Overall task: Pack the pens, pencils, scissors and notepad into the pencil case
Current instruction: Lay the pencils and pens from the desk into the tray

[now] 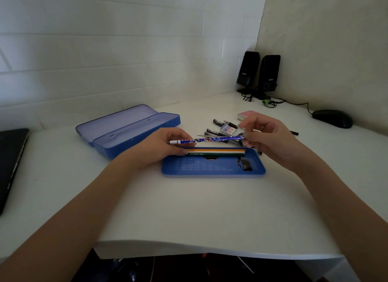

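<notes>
A blue patterned pencil (218,138) is held level between my left hand (163,146) at its eraser end and my right hand (268,139) at its other end. It hovers just above a shallow blue tray (210,168), where several pencils (216,152) lie along the far edge. The open blue pencil case (128,128) sits behind my left hand, empty inside. Beyond the held pencil lie several black pens (218,122), a small lead box (228,129) and a pink notepad (247,114). Scissors are not clearly visible.
Two black speakers (259,73) with cables stand in the back corner. A black mouse (332,118) lies at the right. A dark laptop (10,166) rests at the left edge. The white desk's front edge (210,252) runs below my forearms.
</notes>
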### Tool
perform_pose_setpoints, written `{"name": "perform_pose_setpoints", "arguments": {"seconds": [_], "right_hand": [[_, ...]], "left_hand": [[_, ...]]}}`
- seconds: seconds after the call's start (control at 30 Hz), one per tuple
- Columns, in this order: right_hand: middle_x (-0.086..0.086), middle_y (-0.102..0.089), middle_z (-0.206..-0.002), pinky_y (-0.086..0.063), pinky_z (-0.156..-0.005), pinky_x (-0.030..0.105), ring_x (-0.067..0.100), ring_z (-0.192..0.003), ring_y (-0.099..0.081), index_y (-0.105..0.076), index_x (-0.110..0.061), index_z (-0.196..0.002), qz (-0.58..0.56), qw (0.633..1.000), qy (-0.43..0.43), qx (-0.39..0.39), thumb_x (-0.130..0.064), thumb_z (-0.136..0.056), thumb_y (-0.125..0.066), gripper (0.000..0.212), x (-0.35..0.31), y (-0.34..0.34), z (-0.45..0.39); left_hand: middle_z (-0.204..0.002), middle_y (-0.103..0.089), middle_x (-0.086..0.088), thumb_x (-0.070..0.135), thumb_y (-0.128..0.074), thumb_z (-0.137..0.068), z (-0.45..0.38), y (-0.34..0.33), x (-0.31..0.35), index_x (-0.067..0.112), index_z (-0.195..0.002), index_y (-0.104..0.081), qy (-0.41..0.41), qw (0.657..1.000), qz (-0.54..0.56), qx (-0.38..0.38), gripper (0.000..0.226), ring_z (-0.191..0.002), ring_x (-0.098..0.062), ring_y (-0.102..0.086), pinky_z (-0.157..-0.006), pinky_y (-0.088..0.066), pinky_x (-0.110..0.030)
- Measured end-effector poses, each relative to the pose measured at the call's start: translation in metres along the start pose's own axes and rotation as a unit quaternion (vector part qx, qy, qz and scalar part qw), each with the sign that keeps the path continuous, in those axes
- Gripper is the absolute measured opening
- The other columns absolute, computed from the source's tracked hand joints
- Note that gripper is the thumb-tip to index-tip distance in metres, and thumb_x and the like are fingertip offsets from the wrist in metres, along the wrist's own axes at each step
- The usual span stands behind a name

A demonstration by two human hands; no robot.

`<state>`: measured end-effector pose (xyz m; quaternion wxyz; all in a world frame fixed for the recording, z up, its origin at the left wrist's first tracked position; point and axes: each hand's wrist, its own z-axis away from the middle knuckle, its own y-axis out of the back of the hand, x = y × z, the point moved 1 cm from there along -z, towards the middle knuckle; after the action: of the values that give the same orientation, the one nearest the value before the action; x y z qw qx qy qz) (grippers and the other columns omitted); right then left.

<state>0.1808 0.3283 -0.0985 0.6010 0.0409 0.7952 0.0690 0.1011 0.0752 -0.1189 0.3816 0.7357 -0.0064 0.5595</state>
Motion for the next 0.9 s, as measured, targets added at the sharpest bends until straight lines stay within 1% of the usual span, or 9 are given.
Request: {"name": "perform_pose_setpoints", "arguments": {"seconds": [0.17, 0.27, 0.43, 0.53, 0.6, 0.67, 0.77, 0.83, 0.9], "right_hand": [[0.001, -0.056, -0.061, -0.052, -0.057, 0.018, 0.012, -0.055, -0.057, -0.067, -0.014, -0.082, -0.04, 0.999, 0.0, -0.004, 0.017, -0.084, -0.049, 0.036, -0.003, 0.004, 0.002], [0.004, -0.049, -0.066, -0.047, -0.055, 0.019, 0.01, -0.055, -0.051, -0.068, -0.017, -0.08, -0.036, 0.999, -0.007, -0.022, 0.018, -0.084, -0.048, 0.041, -0.004, 0.006, 0.003], [-0.002, -0.055, -0.064, -0.04, -0.058, 0.027, 0.01, -0.059, -0.051, -0.068, -0.022, -0.083, 0.077, 0.996, -0.024, -0.039, 0.012, -0.082, -0.056, 0.036, -0.004, 0.003, 0.007], [0.008, -0.061, -0.072, -0.044, -0.064, 0.03, 0.016, -0.063, -0.053, -0.07, -0.028, -0.078, 0.141, 0.989, -0.011, -0.05, 0.002, -0.079, -0.068, 0.03, -0.002, -0.007, 0.007], [0.011, -0.059, -0.069, -0.043, -0.058, 0.026, 0.013, -0.056, -0.052, -0.07, -0.021, -0.078, 0.167, 0.984, 0.004, -0.057, 0.002, -0.079, -0.069, 0.023, 0.0, -0.014, 0.006], [0.013, -0.059, -0.07, -0.044, -0.059, 0.027, 0.011, -0.057, -0.053, -0.07, -0.014, -0.078, 0.204, 0.977, 0.025, -0.05, 0.004, -0.078, -0.07, 0.018, 0.002, -0.017, 0.005], [0.018, -0.064, -0.078, -0.05, -0.068, 0.041, 0.028, -0.068, -0.058, -0.071, -0.014, -0.077, 0.253, 0.966, 0.038, -0.039, 0.002, -0.076, -0.071, 0.016, 0.006, -0.015, 0.005], [0.012, -0.066, -0.077, -0.052, -0.07, 0.036, 0.022, -0.068, -0.062, -0.071, -0.02, -0.075, 0.28, 0.959, 0.028, -0.027, 0.0, -0.076, -0.072, 0.02, 0.007, -0.009, 0.004], [0.004, -0.065, -0.074, -0.049, -0.066, 0.022, 0.008, -0.064, -0.06, -0.07, -0.024, -0.074, 0.3, 0.953, 0.026, -0.031, -0.003, -0.075, -0.073, 0.022, 0.008, -0.005, 0.003]], "left_hand": [[-0.103, -0.067, 0.014, 0.005, -0.071, -0.079, 0.0, 0.0, -0.002, 0.02, -0.102, -0.067, 0.002, 1.0, 0.009, -0.015, 0.027, -0.093, 0.002, -0.062, -0.075, -0.045, -0.004], [-0.105, -0.071, 0.008, -0.007, -0.065, -0.081, 0.0, 0.001, -0.005, 0.018, -0.096, -0.067, 0.001, 0.998, 0.053, -0.034, 0.03, -0.1, -0.002, -0.066, -0.087, -0.05, -0.014], [-0.103, -0.072, 0.007, -0.009, -0.065, -0.08, 0.0, 0.001, -0.006, 0.016, -0.093, -0.067, -0.016, 0.996, 0.078, -0.037, 0.029, -0.099, 0.0, -0.066, -0.083, -0.049, -0.011], [-0.103, -0.071, 0.007, -0.008, -0.066, -0.079, 0.0, 0.0, -0.006, 0.017, -0.093, -0.066, -0.014, 0.997, 0.073, -0.036, 0.029, -0.097, 0.002, -0.066, -0.08, -0.049, -0.01], [-0.104, -0.071, 0.006, -0.008, -0.066, -0.079, -0.001, 0.0, -0.006, 0.017, -0.094, -0.066, -0.014, 0.997, 0.074, -0.035, 0.029, -0.097, 0.001, -0.066, -0.081, -0.049, -0.01], [-0.104, -0.072, 0.005, -0.008, -0.066, -0.079, -0.001, 0.0, -0.007, 0.016, -0.094, -0.066, -0.014, 0.996, 0.075, -0.035, 0.029, -0.097, 0.0, -0.067, -0.081, -0.049, -0.01], [-0.105, -0.071, 0.004, -0.009, -0.066, -0.079, -0.001, 0.0, -0.007, 0.015, -0.095, -0.066, -0.014, 0.997, 0.073, -0.035, 0.028, -0.097, 0.0, -0.067, -0.081, -0.05, -0.01], [-0.106, -0.071, 0.004, -0.008, -0.066, -0.08, -0.002, 0.0, -0.007, 0.015, -0.095, -0.066, -0.01, 0.997, 0.073, -0.036, 0.028, -0.097, 0.0, -0.067, -0.082, -0.05, -0.011], [-0.106, -0.071, 0.004, -0.008, -0.065, -0.08, -0.002, 0.0, -0.007, 0.016, -0.095, -0.066, -0.007, 0.997, 0.071, -0.036, 0.028, -0.097, 0.0, -0.067, -0.081, -0.05, -0.011]]}}
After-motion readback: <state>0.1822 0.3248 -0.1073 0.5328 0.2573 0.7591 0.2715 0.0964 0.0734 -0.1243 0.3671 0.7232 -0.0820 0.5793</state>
